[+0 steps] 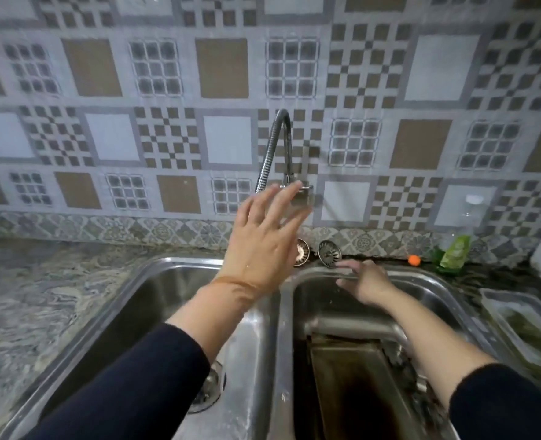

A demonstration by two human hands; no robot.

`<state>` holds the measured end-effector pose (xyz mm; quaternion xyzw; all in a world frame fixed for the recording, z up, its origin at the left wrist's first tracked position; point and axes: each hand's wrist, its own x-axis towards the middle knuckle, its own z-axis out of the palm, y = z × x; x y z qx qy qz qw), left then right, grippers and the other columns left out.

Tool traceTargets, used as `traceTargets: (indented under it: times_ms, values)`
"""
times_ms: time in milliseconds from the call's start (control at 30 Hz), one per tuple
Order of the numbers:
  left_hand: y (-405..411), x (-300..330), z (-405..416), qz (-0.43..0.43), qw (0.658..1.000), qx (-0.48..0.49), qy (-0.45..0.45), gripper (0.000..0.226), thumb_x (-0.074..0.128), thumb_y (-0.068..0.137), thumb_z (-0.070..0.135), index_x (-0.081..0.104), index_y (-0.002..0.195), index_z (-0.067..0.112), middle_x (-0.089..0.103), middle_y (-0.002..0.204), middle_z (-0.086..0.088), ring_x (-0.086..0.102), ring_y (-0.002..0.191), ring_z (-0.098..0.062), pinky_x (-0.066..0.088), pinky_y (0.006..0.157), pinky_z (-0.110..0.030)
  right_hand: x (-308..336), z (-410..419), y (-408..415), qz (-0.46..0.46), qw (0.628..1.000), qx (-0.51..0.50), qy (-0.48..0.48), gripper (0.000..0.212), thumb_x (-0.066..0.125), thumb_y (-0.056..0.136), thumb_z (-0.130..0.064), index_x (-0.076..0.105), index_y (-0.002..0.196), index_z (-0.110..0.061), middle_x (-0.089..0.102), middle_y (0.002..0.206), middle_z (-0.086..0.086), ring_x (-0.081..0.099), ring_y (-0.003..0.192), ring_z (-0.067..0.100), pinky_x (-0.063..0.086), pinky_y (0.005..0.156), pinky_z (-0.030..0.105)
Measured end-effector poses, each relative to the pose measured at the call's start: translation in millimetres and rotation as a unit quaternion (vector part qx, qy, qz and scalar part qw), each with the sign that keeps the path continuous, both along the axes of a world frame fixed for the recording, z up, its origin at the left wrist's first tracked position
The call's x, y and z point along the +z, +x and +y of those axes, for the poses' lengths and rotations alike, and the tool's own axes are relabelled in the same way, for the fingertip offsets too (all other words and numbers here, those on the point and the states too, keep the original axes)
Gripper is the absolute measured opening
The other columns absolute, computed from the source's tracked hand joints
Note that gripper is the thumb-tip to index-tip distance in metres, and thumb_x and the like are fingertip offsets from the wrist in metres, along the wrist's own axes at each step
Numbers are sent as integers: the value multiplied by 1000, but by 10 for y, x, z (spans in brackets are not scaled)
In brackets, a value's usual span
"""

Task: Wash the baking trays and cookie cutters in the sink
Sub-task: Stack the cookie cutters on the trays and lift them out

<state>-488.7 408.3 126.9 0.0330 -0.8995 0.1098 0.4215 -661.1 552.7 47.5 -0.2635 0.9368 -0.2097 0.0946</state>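
Baking tray [355,376] down in the right basin, left hand [263,242] fingers spread reaching for the tap [297,188], right hand [366,282] loose, holding nothing — could easily blast water everywhere.

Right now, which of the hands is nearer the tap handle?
Left. The left hand reaches up with its fingertips at the tap handle; the right hand is lower, at the back rim of the right sink basin.

Wall tiles [155,68] grey, white and brown in checks and grids; counter [40,300] grey marbled; sink [256,344] silver steel; tray [358,385] dark brown; sleeves [136,385] navy; bottle [453,254] green; small ball [414,260] orange.
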Motion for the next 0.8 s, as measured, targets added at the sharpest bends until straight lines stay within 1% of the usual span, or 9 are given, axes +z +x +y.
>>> traceTargets:
  times_ms: [100, 167, 200, 267, 333, 400, 533, 667, 800]
  values:
    - [-56, 298, -305, 18, 989, 65, 132, 61, 52, 92, 28, 28, 147, 31, 19, 155, -12, 28, 132, -36, 38, 103, -51, 345, -310, -72, 25, 989, 15, -147, 38, 58, 93, -23, 53, 129, -33, 60, 119, 3, 59, 92, 20, 47, 73, 29]
    - [-126, 271, -411, -11, 969, 49, 241, 69, 45, 97, 36, 2, 151, 35, 9, 157, -8, 40, 128, -30, 46, 97, -50, 495, -491, -110, 30, 973, 26, -226, 42, 54, 95, -18, 48, 135, -30, 59, 107, 1, 57, 82, 16, 49, 69, 29]
    - [-159, 221, -451, -17, 959, 25, 283, 70, 39, 98, 39, -8, 149, 38, 15, 155, -7, 51, 119, -25, 49, 93, -47, 554, -578, -142, 32, 965, 29, -259, 43, 53, 96, -18, 46, 137, -28, 58, 107, 2, 57, 82, 14, 48, 69, 26]
    - [-215, 121, -522, -10, 939, -33, 343, 66, 33, 99, 42, -18, 141, 49, 46, 137, -6, 65, 89, -16, 54, 82, -41, 623, -746, -243, 31, 948, 17, -315, 44, 50, 97, -15, 44, 138, -27, 57, 107, 1, 60, 85, 16, 46, 63, 19]
    - [-289, 5, -570, -13, 924, -87, 371, 62, 32, 100, 39, -15, 135, 59, 65, 98, 1, 62, 67, -9, 55, 75, -36, 620, -910, -389, 30, 938, -3, -345, 42, 49, 97, -12, 46, 137, -26, 59, 103, -1, 63, 86, 23, 46, 59, 20]
    - [-372, -103, -612, -3, 908, -133, 398, 58, 34, 101, 37, -4, 136, 62, 58, 74, 9, 54, 59, -3, 52, 71, -28, 568, -1059, -526, 50, 933, -16, -355, 36, 51, 96, -8, 53, 129, -21, 62, 102, 1, 62, 86, 20, 48, 62, 22]
    - [-563, -307, -751, 47, 890, -202, 407, 51, 34, 99, 44, 8, 140, 63, 40, 94, 22, 40, 73, 20, 36, 76, -6, 519, -1243, -699, 87, 895, -59, -433, 15, 59, 92, -10, 68, 103, -12, 70, 94, 4, 64, 81, 21, 53, 78, 33]
    - [-702, -420, -811, 70, 877, -227, 417, 50, 29, 93, 53, 11, 138, 65, 32, 79, 29, 44, 62, 12, 42, 71, -9, 733, -1400, -822, 54, 860, -76, -502, 11, 57, 93, -9, 66, 92, -16, 67, 78, 1, 63, 64, 17, 56, 60, 27]
    - [-799, -500, -781, 88, 866, -242, 429, 49, 35, 101, 34, 15, 142, 52, 32, 75, 35, 40, 68, 24, 33, 72, 2, 969, -1667, -1169, 16, 858, -155, -489, 22, 55, 94, -6, 64, 75, -13, 68, 77, 9, 64, 52, 17, 58, 55, 31]
